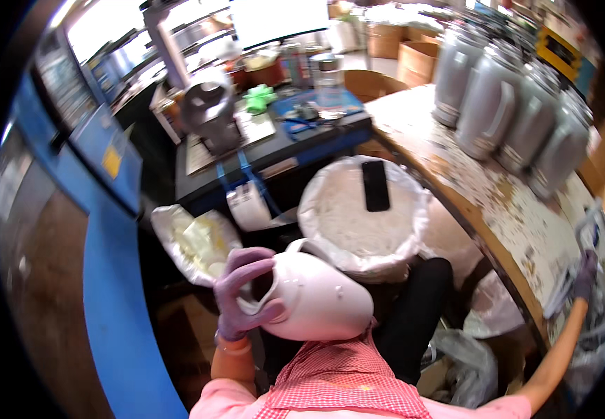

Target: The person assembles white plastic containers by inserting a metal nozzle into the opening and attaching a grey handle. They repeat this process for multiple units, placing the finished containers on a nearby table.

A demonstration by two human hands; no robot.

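My left hand (241,292), in a purple glove, grips a white plastic jug (327,297) by its open mouth. The jug lies tilted over my lap, its mouth toward the left and its loop handle on the far side. Out at the far right, my right hand (584,276), also gloved, is closed on a clear plastic bag (599,307) at the edge of the worktable. Its fingertips are small and blurred there. In front of my knees, a round tub lined with white plastic (344,220) has a black phone (376,186) lying on it.
Several grey jugs (487,101) stand on the worn white worktable (449,143) to the right. Ahead, a black bench (208,183) carries a grey fixture (208,112), a green cloth (259,98) and a clear bottle (327,80). A lined bin (194,241) sits at left, beside a blue frame (117,307).
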